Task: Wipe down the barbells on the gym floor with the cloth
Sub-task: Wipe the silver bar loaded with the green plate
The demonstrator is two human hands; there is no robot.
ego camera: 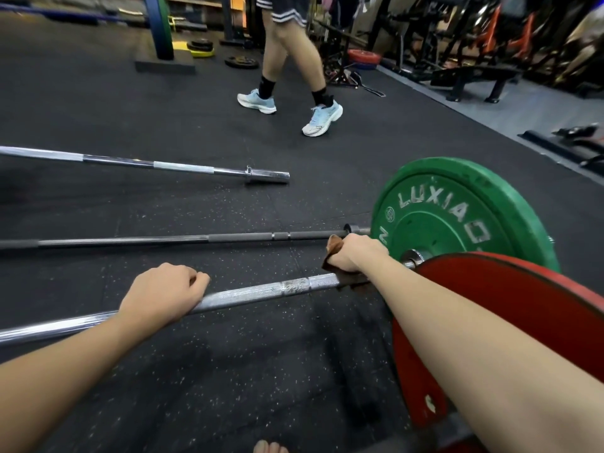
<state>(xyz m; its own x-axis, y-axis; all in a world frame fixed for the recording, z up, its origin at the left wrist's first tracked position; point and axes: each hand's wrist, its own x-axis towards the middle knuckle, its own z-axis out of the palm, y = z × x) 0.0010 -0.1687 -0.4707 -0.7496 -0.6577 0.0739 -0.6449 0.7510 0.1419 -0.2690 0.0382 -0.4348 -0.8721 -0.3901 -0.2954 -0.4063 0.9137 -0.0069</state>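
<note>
The right hand point(356, 253) grips a brown cloth point(334, 246) around the chrome, knurled barbell point(261, 291) beside its red plate point(490, 271). The left hand point(161, 294) curls over that barbell.

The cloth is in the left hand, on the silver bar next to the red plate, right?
No, the cloth is in the right hand, not the left. The head view shows it on the silver bar next to the red plate.

Black speckled rubber floor point(202, 371), dark weight racks point(457, 34)
</note>
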